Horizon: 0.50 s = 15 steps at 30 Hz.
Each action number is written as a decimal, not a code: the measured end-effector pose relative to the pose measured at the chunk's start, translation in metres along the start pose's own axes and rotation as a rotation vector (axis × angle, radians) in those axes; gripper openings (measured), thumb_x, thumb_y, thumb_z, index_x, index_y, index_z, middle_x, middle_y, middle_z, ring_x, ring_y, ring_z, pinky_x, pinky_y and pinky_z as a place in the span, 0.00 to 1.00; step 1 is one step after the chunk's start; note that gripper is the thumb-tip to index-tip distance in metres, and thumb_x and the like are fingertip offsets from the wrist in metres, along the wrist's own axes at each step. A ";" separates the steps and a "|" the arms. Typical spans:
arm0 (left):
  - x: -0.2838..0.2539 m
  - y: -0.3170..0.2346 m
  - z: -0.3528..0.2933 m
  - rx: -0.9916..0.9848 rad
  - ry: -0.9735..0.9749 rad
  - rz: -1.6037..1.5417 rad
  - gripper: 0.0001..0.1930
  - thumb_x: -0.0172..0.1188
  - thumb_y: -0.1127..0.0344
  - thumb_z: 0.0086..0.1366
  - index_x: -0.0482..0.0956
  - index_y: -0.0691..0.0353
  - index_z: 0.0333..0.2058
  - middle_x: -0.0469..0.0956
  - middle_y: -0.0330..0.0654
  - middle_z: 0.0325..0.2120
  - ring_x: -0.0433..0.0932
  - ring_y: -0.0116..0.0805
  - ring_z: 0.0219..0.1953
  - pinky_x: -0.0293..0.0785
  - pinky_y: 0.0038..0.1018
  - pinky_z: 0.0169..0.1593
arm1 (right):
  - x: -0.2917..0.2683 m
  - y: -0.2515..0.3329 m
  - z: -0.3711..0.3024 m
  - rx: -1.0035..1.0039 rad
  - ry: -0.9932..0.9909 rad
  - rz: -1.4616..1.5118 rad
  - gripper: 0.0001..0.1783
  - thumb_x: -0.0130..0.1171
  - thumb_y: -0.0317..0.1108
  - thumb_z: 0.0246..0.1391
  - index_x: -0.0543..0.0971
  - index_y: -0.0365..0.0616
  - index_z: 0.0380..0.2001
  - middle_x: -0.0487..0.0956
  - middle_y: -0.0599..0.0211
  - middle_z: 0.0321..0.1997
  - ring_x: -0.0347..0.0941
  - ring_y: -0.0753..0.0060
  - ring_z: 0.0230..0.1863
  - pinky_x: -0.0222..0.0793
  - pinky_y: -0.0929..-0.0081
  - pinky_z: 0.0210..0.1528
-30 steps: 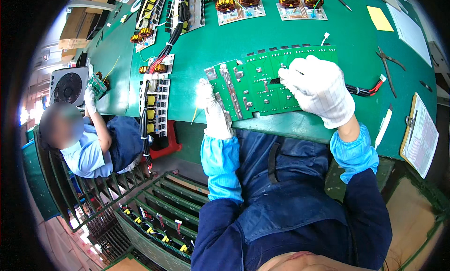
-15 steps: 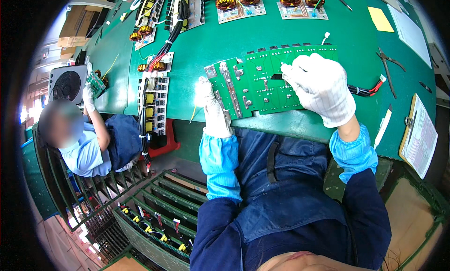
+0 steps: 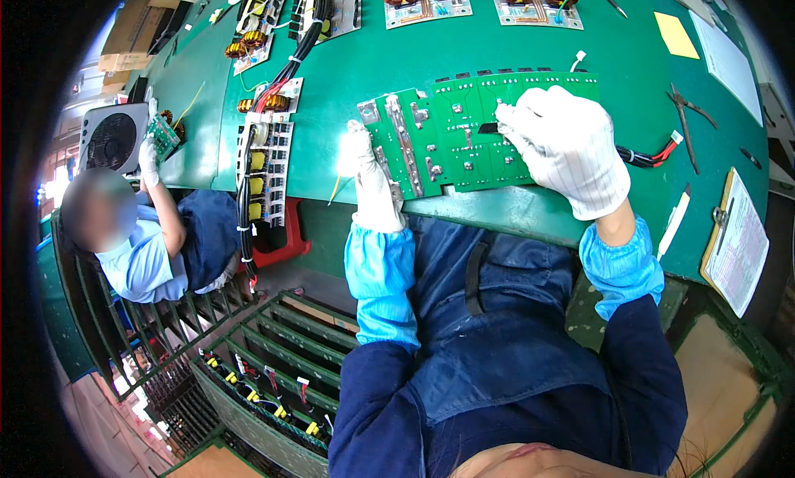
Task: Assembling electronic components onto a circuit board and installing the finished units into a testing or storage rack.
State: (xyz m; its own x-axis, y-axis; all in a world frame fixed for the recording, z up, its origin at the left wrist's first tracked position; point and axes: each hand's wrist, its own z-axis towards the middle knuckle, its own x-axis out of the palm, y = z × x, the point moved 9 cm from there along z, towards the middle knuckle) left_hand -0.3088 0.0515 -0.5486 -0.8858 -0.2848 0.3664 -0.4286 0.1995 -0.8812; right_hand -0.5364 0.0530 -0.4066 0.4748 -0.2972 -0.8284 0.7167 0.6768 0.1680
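A green circuit board (image 3: 460,151) lies at the table's near edge, its soldered side up and dark parts showing along its far edge. My left hand (image 3: 374,176), in a white glove, is closed on the board's left end. My right hand (image 3: 571,151), also gloved, is closed in a pinch above the right half of the board. A thin dark piece (image 3: 489,128) juts out left of its fingers, low over the board; the rest is hidden in the glove, so its kind is unclear. A black cable with red wires (image 3: 650,158) comes out past the right hand.
Pliers (image 3: 691,118), a white-handled tool (image 3: 675,221) and a clipboard (image 3: 737,238) lie at right. Boards with copper coils (image 3: 426,6) stand at the back. A long wired board (image 3: 265,168) overhangs the edge at left. A co-worker (image 3: 149,238) sits beside a fan (image 3: 114,139).
The whole view has shifted slightly. Both hands keep nearly the same places on and above the board, and their grips look unchanged.
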 end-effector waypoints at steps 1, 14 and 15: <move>0.003 -0.002 -0.002 -0.001 -0.002 0.000 0.40 0.43 0.29 0.70 0.68 0.57 0.65 0.77 0.48 0.57 0.80 0.44 0.54 0.80 0.41 0.56 | 0.000 0.000 0.000 0.000 0.002 0.002 0.11 0.71 0.34 0.47 0.86 0.50 0.37 0.78 0.73 0.31 0.74 0.68 0.29 0.71 0.69 0.28; 0.012 -0.005 -0.003 0.017 0.027 -0.055 0.36 0.44 0.32 0.72 0.70 0.56 0.64 0.79 0.46 0.54 0.82 0.41 0.50 0.82 0.39 0.52 | -0.013 -0.016 0.000 0.049 -0.154 0.138 0.12 0.70 0.33 0.48 0.85 0.48 0.38 0.79 0.69 0.29 0.76 0.65 0.28 0.73 0.69 0.29; 0.015 -0.007 -0.005 0.015 0.041 -0.104 0.32 0.44 0.37 0.74 0.71 0.56 0.62 0.80 0.46 0.52 0.84 0.39 0.48 0.85 0.37 0.48 | -0.016 -0.023 -0.002 0.110 -0.205 0.150 0.12 0.69 0.35 0.49 0.85 0.49 0.39 0.79 0.69 0.30 0.77 0.65 0.29 0.73 0.68 0.29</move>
State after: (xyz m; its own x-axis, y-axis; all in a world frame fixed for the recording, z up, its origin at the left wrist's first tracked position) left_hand -0.3198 0.0502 -0.5360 -0.8434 -0.2643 0.4679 -0.5163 0.1570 -0.8419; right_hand -0.5618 0.0436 -0.3984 0.6652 -0.3365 -0.6666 0.6762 0.6500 0.3467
